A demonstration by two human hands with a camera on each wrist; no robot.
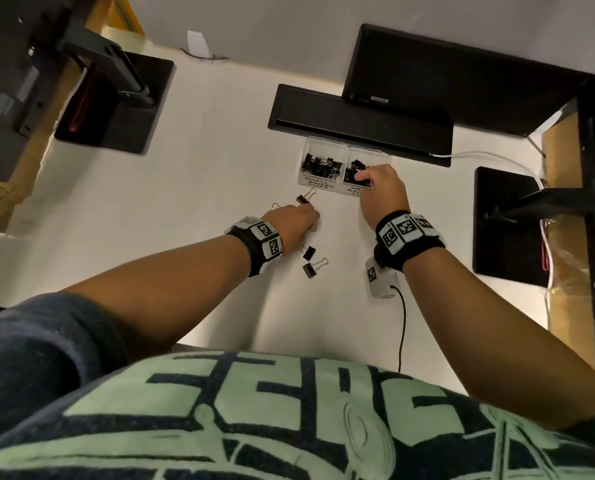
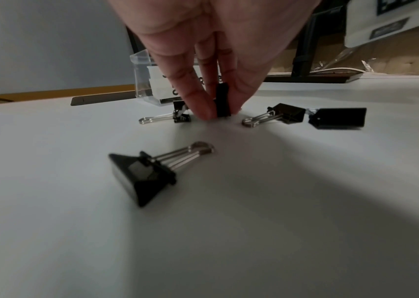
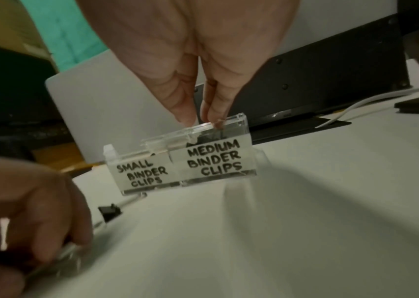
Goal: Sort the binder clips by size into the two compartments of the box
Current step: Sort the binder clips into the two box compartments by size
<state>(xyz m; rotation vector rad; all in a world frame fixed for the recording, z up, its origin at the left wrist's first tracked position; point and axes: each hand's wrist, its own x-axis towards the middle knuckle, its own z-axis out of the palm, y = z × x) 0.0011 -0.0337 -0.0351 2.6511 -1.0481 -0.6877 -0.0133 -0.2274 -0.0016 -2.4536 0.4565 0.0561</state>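
Nearest the camera in the head view, a green-printed shirt (image 1: 289,410) fills the bottom edge, cut off by the frame. Beyond it two loose binder clips (image 1: 310,261) lie on the pale, smooth counter (image 1: 202,188), black wedge-shaped bodies with silver wire handles, on the near side of the clear box (image 1: 337,168). The left hand (image 1: 294,225) reaches down to the counter just short of the box, its thumb and fingers (image 2: 198,96) pinching a small black clip (image 2: 222,100) that stands upright; most of that clip is hidden by the hand in the head view. Another clip (image 1: 304,198) lies between this hand and the box. The box is transparent plastic with two compartments: the left one, labelled SMALL BINDER CLIPS (image 3: 143,171), holds a heap of black clips; the right one, labelled MEDIUM BINDER CLIPS (image 3: 213,159), holds fewer. The right hand (image 1: 380,188) dips its fingertips (image 3: 216,113) into the medium compartment; whether they grasp anything I cannot tell, since the rim and fingers hide it. Behind the box lies a flat black monitor base (image 1: 358,123).
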